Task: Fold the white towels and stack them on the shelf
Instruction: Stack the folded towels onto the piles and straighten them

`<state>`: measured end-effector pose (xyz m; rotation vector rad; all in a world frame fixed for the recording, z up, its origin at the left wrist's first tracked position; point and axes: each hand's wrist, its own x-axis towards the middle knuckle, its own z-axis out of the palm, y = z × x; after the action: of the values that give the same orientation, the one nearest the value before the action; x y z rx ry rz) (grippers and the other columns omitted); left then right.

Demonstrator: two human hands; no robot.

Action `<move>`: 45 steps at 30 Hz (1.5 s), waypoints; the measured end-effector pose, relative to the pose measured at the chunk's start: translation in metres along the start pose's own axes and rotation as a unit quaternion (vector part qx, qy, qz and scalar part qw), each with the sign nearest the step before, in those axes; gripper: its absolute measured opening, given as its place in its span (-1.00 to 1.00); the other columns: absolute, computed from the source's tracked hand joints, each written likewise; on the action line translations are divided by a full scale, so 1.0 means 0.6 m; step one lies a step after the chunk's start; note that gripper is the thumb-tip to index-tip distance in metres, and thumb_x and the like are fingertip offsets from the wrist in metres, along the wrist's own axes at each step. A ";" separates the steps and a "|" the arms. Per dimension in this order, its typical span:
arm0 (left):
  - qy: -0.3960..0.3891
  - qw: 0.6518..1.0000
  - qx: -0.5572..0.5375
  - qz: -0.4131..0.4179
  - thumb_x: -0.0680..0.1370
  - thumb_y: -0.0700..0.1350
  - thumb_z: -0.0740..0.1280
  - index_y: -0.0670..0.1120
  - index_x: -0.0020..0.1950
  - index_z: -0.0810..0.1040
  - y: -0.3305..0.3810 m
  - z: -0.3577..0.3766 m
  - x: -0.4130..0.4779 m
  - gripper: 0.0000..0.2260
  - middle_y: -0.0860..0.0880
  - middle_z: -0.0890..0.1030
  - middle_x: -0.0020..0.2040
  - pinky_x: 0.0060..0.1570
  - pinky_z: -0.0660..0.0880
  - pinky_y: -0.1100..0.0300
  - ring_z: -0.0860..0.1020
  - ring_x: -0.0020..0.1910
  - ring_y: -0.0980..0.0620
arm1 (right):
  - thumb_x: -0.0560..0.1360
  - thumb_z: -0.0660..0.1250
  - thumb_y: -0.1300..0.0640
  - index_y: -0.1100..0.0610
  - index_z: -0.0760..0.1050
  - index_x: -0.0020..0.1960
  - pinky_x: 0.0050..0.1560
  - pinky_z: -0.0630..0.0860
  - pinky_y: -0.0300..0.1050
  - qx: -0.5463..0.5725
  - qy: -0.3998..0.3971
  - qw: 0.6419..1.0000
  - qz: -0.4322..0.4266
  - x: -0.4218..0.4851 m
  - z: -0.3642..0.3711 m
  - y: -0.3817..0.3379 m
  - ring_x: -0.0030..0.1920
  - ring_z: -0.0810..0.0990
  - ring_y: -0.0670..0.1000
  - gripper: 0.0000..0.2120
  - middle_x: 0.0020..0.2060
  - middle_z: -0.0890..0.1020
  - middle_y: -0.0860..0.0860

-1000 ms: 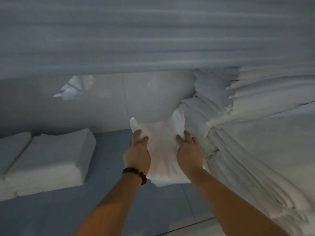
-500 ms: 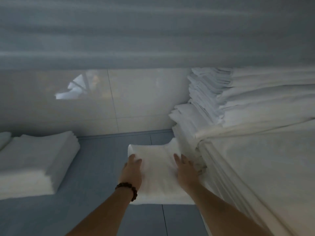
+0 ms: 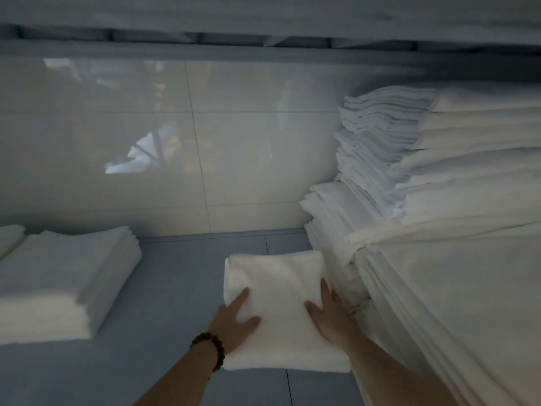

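Observation:
A folded white towel (image 3: 278, 291) lies flat on the grey-blue shelf (image 3: 175, 288), its right edge close against a tall pile of white linen (image 3: 424, 259). My left hand (image 3: 234, 323) rests on the towel's near left part, thumb on top and fingers spread along its left side. My right hand (image 3: 330, 313) lies flat on its near right part, fingers apart, between the towel and the pile. A dark bead bracelet (image 3: 212, 347) is on my left wrist.
A low stack of folded white towels (image 3: 64, 282) sits on the shelf at the left, another one partly cut off beside it. A glossy tiled wall (image 3: 190, 148) closes the back. An upper shelf edge (image 3: 263, 42) runs overhead.
The towel went from held up in both hands down onto the shelf beside the tall pile. My hands now lie flatter on top of it.

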<state>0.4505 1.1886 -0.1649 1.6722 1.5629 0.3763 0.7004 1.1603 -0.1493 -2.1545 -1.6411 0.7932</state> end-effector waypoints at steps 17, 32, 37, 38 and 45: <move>-0.003 0.996 -0.051 -0.079 0.51 0.10 0.32 0.32 0.47 -0.02 -0.110 -0.070 -0.179 -0.34 -0.14 0.19 0.45 0.33 0.19 0.21 0.26 0.41 -0.10 | 0.58 0.11 -0.14 0.01 -0.33 0.51 0.47 0.09 0.02 0.001 -0.063 0.998 -0.002 -0.126 0.109 -0.089 0.53 -0.01 0.13 -0.25 0.53 -0.10 0.16; -0.037 0.996 -0.077 -0.033 0.51 0.07 0.34 0.29 0.47 0.07 -0.330 -0.268 -0.300 -0.37 -0.07 0.27 0.45 0.35 0.28 0.16 0.33 0.38 -0.06 | 0.59 0.09 -0.15 -0.01 -0.29 0.52 0.45 0.10 -0.03 -0.008 -0.042 0.999 0.026 -0.272 0.302 -0.307 0.51 0.09 0.19 -0.29 0.53 -0.05 0.19; -0.052 0.995 -0.086 -0.026 0.48 0.09 0.37 0.33 0.44 0.09 -0.388 -0.317 -0.324 -0.36 -0.06 0.30 0.42 0.32 0.32 0.18 0.36 0.34 -0.04 | 0.58 0.08 -0.18 -0.05 -0.28 0.52 0.42 0.17 -0.06 -0.012 -0.038 0.998 0.058 -0.319 0.350 -0.359 0.48 0.18 0.16 -0.29 0.53 -0.06 0.16; -0.059 0.994 -0.088 -0.023 0.48 0.09 0.36 0.33 0.44 0.09 -0.393 -0.324 -0.326 -0.36 -0.06 0.29 0.43 0.32 0.32 0.18 0.36 0.34 -0.03 | 0.58 0.09 -0.18 -0.05 -0.28 0.52 0.41 0.18 -0.07 -0.014 -0.033 0.997 0.063 -0.325 0.356 -0.366 0.48 0.20 0.16 -0.29 0.53 -0.05 0.16; 0.049 0.992 0.112 -0.025 0.51 0.14 0.22 0.28 0.46 0.11 -0.373 -0.338 -0.333 -0.45 -0.07 -0.10 0.54 0.46 0.04 -0.02 -0.04 0.51 -0.11 | 0.55 0.02 -0.26 -0.12 -0.31 0.50 0.45 0.04 0.21 -0.103 0.024 0.989 0.101 -0.340 0.352 -0.389 0.53 -0.04 0.15 -0.30 0.54 -0.17 0.06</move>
<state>0.1159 1.0533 -0.1359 1.8033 1.7703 0.2665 0.3544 1.0167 -0.1388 -2.4939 -1.5589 0.6448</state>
